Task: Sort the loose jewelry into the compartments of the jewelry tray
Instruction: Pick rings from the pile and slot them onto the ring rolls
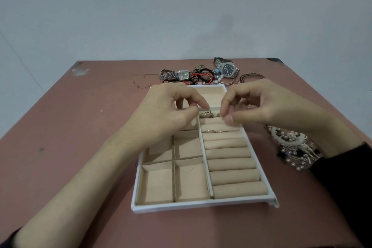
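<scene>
A white jewelry tray with beige lining lies in the middle of the table, with square compartments on its left and ring rolls on its right. A chunky gold ring sits in the farthest roll slot, and a thin ring is two slots nearer. My right hand pinches a small ring between thumb and forefinger at that far slot. My left hand hovers over the tray's upper left with curled fingers, its forefinger reaching toward the gold ring. I see nothing held in it.
Behind the tray lies a pile of loose jewelry: a square silver watch, red and black cords, a dark-dial watch and a bracelet. A heap of pearl and bead necklaces lies right of the tray, under my right wrist.
</scene>
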Available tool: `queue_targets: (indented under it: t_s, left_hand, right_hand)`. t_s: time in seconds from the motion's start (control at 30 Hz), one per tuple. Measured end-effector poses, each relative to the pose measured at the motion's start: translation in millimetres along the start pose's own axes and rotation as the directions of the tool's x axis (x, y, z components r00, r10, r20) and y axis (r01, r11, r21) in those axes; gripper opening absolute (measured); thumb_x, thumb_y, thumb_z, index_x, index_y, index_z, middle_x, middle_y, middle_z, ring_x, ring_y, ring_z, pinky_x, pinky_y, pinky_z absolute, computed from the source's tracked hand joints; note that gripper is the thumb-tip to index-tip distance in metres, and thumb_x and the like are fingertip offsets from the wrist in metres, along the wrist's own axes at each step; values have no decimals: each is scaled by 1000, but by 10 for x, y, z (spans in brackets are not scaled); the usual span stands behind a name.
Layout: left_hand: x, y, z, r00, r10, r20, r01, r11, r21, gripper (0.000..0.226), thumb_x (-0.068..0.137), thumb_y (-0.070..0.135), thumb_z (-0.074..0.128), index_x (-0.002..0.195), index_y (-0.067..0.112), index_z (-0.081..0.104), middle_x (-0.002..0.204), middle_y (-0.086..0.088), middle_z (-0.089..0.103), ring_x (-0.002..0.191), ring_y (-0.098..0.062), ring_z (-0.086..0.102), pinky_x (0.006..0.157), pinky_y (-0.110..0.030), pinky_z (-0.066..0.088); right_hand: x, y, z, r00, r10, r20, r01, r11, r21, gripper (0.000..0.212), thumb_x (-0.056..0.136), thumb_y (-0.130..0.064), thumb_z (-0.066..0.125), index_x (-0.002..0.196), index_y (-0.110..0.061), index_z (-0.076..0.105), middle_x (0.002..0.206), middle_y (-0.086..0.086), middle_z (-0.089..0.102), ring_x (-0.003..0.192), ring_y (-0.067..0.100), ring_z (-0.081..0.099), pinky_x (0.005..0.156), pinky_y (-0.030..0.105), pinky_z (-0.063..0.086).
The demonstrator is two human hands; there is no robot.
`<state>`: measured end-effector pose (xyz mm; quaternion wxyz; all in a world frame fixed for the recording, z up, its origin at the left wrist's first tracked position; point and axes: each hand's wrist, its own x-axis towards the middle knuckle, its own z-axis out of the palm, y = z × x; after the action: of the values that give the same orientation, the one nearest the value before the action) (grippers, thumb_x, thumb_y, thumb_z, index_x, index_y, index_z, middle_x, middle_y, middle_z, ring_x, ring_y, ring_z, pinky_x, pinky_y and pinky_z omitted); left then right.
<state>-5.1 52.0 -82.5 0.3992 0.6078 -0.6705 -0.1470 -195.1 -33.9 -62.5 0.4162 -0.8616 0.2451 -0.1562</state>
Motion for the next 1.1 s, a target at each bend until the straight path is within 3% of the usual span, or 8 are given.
queue_targets:
  t_s: [0.07,0.13,0.23,0.47,0.67,0.8,0.93,1.1]
  left_hand:
    - [-6,6,-5,1000,0,-2,0,1000,-20,22,72,22,54,77,32,73,66,15,60,60,-3,45,56,-11,33]
    - [-12,35,-3,1000,-2,-7,1,999,-50,19,75,24,56,78,32,73,67,9,61,58,-3,45,56,-13,34]
    - [48,129,53,1000,-10,17,11,997,-74,12,83,19,63,84,25,73,65,10,60,58,0,48,56,-9,33]
    - [549,369,345,980,29,195,-61,985,159,16,81,25,66,97,25,68,82,8,65,72,-4,57,62,-8,37]
    - [975,374,688,903,-29,429,-130,932,338,28,77,28,73,102,17,67,89,6,67,75,-6,55,62,-16,40]
    - [1092,377,794,897,-71,435,-135,895,424,23,78,27,72,97,16,69,97,0,70,81,-13,56,71,-22,41]
    - [1156,377,817,895,-117,431,-101,888,449,25,77,28,73,95,12,72,96,-6,71,91,-20,63,78,-29,49]
    - [1183,381,807,885,-164,436,-53,894,444,25,76,29,74,94,12,73,95,-5,71,92,-19,63,76,-26,46]
  right_hand:
    - [-4,4,-70,990,-15,-141,21,999,38,10,78,-8,72,79,-17,69,75,10,63,66,13,49,65,19,41]
    - [1,44,-166,959,-31,-283,56,995,82,10,79,-8,70,79,-18,68,75,6,64,68,8,55,68,17,44]
    - [14,163,-354,901,4,-434,58,990,128,13,81,-6,67,80,-18,67,72,5,63,63,7,56,57,10,42]
    - [-43,689,-660,795,134,-591,-221,972,-77,16,81,-10,67,77,-25,67,66,-1,61,54,-2,51,59,16,41]
    - [-68,809,-643,796,109,-596,-281,938,-203,13,82,-14,66,76,-25,66,69,-2,62,62,6,54,59,11,40]
    - [-28,773,-603,806,92,-585,-264,940,-216,9,82,-17,66,78,-24,69,70,0,66,64,9,55,64,23,43]
    - [-6,749,-558,817,86,-570,-263,936,-234,9,82,-13,65,80,-21,69,68,-2,63,63,7,53,61,15,41]
    - [-26,723,-550,827,101,-553,-276,930,-244,8,84,-14,64,84,-19,70,72,-1,64,66,8,56,64,20,44]
